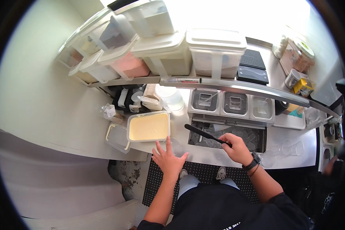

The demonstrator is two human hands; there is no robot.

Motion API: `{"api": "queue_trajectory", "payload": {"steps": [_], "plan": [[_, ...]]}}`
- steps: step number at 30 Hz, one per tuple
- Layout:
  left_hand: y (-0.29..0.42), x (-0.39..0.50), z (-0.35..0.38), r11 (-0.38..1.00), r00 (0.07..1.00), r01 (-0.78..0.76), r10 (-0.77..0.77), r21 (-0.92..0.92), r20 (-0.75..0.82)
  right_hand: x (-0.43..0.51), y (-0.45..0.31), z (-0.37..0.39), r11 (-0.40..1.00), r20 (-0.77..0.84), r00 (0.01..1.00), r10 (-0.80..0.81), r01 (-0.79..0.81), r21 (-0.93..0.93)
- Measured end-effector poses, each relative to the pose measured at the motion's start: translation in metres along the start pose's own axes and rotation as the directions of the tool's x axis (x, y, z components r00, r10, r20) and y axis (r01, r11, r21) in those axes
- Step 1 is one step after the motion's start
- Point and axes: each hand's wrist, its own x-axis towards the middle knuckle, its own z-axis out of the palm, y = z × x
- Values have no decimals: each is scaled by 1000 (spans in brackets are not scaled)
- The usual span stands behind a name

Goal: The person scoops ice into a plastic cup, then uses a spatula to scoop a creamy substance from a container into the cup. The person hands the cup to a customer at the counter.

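In my right hand (233, 146) is the handle of a long black spatula (202, 132), its flat end pointing up and left above the ice bin (241, 136). My left hand (168, 158) is spread, with its fingertips by the near right corner of a rectangular plastic tub (149, 126) of smooth pale yellow cream. Whether the fingertips touch the tub I cannot tell. The tub's clear lid (118, 139), smeared with cream along its edges, lies to its left, partly beneath it. A clear plastic cup (174, 146) stands just beyond my left hand.
Three lidded metal pans (235, 105) sit behind the ice. Above runs a metal shelf (227, 85) with powder bins (217, 54) and a black scale (252, 74). Several clear cups (293, 148) lie at the counter's right. Part of another person (319, 192) shows at the far right.
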Motion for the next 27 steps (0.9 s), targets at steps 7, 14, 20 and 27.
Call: {"api": "queue_trajectory", "payload": {"steps": [7, 14, 20, 27], "plan": [[-80, 31, 20, 894, 963, -163, 237, -417, 130, 146, -20, 169, 874, 105, 988, -114, 150, -463], [-244, 58, -94, 537, 884, -22, 404, -843, 234, 199, -25, 263, 780, 140, 987, 76, 29, -626], [-323, 60, -120, 169, 567, 531, 657, -830, 497, 214, -20, 305, 897, 105, 990, 93, -38, -441], [-374, 48, -94, 494, 383, 587, 529, -642, 757, 212, -9, 292, 930, 153, 917, 368, -366, -41]]}}
